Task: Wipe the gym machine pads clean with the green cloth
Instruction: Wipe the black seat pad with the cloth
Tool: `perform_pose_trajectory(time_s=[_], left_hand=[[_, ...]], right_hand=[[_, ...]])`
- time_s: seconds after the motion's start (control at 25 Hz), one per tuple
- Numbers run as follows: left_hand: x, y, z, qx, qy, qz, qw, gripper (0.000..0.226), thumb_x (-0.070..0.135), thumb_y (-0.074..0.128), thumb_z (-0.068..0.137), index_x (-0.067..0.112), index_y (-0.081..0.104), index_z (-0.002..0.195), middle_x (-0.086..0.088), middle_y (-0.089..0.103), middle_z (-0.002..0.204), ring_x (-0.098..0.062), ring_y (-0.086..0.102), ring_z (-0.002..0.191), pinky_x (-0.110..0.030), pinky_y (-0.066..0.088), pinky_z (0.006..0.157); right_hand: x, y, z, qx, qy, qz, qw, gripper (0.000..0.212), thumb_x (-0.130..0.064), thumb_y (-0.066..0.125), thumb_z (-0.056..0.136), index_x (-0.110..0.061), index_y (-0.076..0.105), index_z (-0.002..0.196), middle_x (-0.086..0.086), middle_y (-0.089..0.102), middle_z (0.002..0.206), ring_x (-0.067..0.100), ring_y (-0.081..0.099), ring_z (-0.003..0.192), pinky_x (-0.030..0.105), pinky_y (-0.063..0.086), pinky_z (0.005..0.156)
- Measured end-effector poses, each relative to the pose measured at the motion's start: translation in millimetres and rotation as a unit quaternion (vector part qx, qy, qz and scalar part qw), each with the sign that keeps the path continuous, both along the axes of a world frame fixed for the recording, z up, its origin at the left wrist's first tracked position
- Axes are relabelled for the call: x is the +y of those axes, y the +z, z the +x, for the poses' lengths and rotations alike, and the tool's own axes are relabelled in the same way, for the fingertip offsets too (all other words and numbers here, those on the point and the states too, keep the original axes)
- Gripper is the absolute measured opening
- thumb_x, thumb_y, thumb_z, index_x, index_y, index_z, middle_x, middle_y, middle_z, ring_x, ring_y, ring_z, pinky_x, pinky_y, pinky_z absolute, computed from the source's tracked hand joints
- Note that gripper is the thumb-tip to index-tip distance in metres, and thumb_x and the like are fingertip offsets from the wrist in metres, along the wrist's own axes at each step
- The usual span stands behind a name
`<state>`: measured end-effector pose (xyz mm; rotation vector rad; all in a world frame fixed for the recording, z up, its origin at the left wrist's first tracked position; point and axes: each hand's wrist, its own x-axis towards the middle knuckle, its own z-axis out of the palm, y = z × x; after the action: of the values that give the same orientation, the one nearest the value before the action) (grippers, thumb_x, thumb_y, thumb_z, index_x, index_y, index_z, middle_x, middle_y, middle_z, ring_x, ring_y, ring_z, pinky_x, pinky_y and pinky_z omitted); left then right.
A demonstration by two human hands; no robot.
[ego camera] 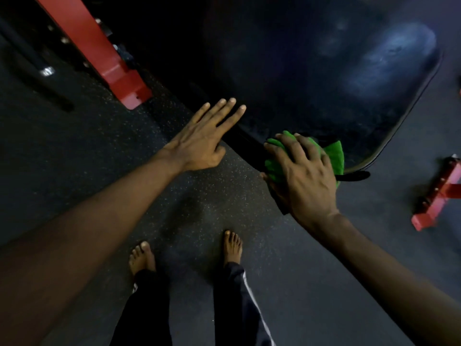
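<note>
One black pad [299, 71] fills the far right of the view. Its near edge runs on a diagonal from centre toward near right, then curves round a rounded corner and back away to the far right, so the broad end points right. Surface is smooth, vinyl-like and dark, with one pale smeary sheen on the far right part and a thin piped seam along the rim. One green cloth [335, 156], soft and bunched into a wad, sits on the pad's near edge close to that rounded corner, with a loose flap sticking out on the right. The right hand [304, 176] covers the cloth. Its fingers are bent over the wad pointing far-left, and the thumb is tucked below the edge, clamping the cloth against the rim. The left hand [199, 143] lies flat with four fingers straight and slightly spread, pointing far-right, fingertips at the pad's near edge further left. Whether it presses down cannot be told. There are two red painted metal frame pieces: a boxy beam [99, 51] at far left and a bolted foot [434, 193] at right. The floor [112, 158] is dark rubber, speckled. Two bare feet, left [143, 257] and right [233, 247], are near centre, in dark trousers with a white side stripe on the right leg.
</note>
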<state>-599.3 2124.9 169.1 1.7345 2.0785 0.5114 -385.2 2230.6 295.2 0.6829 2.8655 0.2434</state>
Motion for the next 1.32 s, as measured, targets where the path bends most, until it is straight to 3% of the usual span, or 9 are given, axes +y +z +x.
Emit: perform_pose_trajectory(time_s=[0.16, 0.52, 0.68, 0.84, 0.92, 1.0, 1.12, 1.32], left_hand=[[-6.2, -11.9, -9.1, 0.007, 0.01, -0.017, 1.0, 0.106, 0.021, 0.059, 0.08, 0.021, -0.012, 0.159, -0.006, -0.011, 0.167, -0.021, -0.009, 0.154, -0.042, -0.004, 0.124], [-6.5, -40.9, -39.1, 0.001, 0.063, 0.028, 0.998, 0.1, 0.013, 0.057, 0.08, 0.011, -0.005, 0.159, -0.01, -0.007, 0.167, -0.022, -0.009, 0.154, -0.04, -0.003, 0.125], [-5.7, -63.4, -64.5, 0.026, 0.013, 0.06, 0.998, 0.099, 0.015, 0.058, 0.081, 0.013, -0.002, 0.16, -0.007, -0.004, 0.168, -0.02, -0.008, 0.154, -0.041, -0.002, 0.125], [2.6, -84.8, -97.1, 0.023, 0.008, 0.115, 0.993, 0.088, 0.028, 0.057, 0.092, 0.01, 0.005, 0.16, -0.009, 0.003, 0.168, -0.021, -0.003, 0.155, -0.041, 0.0, 0.126], [6.2, -92.4, -111.7, 0.034, -0.033, 0.121, 0.991, 0.089, 0.038, 0.058, 0.094, 0.011, 0.004, 0.16, -0.008, 0.002, 0.168, -0.02, -0.003, 0.155, -0.04, 0.0, 0.126], [9.9, -100.6, -131.6, 0.05, -0.066, 0.142, 0.986, 0.092, 0.045, 0.058, 0.095, 0.011, 0.003, 0.16, -0.007, 0.001, 0.168, -0.019, -0.003, 0.155, -0.04, 0.001, 0.126], [23.4, -122.5, -158.1, 0.061, -0.077, 0.2, 0.975, 0.098, 0.056, 0.06, 0.091, 0.008, 0.008, 0.159, -0.01, 0.007, 0.167, -0.022, 0.003, 0.155, -0.04, 0.005, 0.126], [44.2, -155.8, -175.6, 0.087, -0.075, 0.324, 0.939, 0.099, 0.069, 0.054, 0.089, 0.003, 0.023, 0.156, -0.013, 0.023, 0.163, -0.024, 0.018, 0.153, -0.043, 0.019, 0.124]], right_hand=[[-12.1, -23.1, -40.5, 0.007, -0.035, 0.014, 0.999, 0.054, -0.053, 0.06, 0.094, -0.023, 0.055, 0.139, 0.004, 0.05, 0.147, 0.033, 0.042, 0.138, 0.054, 0.041, 0.107], [-21.7, -59.0, -100.9, 0.03, -0.072, 0.04, 0.996, 0.05, -0.049, 0.061, 0.092, -0.02, 0.057, 0.133, 0.006, 0.053, 0.142, 0.033, 0.045, 0.135, 0.056, 0.039, 0.109], [-21.0, -66.9, -120.0, 0.025, -0.09, 0.041, 0.995, 0.053, -0.053, 0.058, 0.093, -0.021, 0.055, 0.135, 0.006, 0.05, 0.145, 0.034, 0.042, 0.138, 0.057, 0.037, 0.11], [-24.8, -57.5, -110.2, 0.01, -0.096, 0.024, 0.995, 0.087, -0.075, 0.06, 0.08, -0.026, 0.041, 0.15, 0.006, 0.037, 0.156, 0.035, 0.031, 0.146, 0.058, 0.022, 0.119], [-28.1, -48.6, -102.2, -0.007, -0.119, 0.033, 0.992, 0.102, -0.077, 0.065, 0.074, -0.027, 0.03, 0.156, 0.006, 0.029, 0.161, 0.036, 0.023, 0.15, 0.061, 0.017, 0.12], [-32.7, -51.6, -104.3, -0.006, -0.122, 0.037, 0.992, 0.094, -0.068, 0.068, 0.08, -0.025, 0.032, 0.155, 0.008, 0.033, 0.159, 0.037, 0.028, 0.148, 0.06, 0.029, 0.116], [-31.4, -69.7, -116.7, 0.061, -0.083, 0.091, 0.99, 0.062, -0.056, 0.055, 0.094, -0.02, 0.052, 0.144, 0.008, 0.05, 0.149, 0.034, 0.045, 0.137, 0.051, 0.044, 0.104], [-32.3, -116.6, -159.3, 0.109, -0.075, 0.157, 0.979, 0.058, -0.06, 0.055, 0.093, -0.023, 0.058, 0.137, 0.004, 0.055, 0.142, 0.031, 0.053, 0.128, 0.047, 0.046, 0.097]])
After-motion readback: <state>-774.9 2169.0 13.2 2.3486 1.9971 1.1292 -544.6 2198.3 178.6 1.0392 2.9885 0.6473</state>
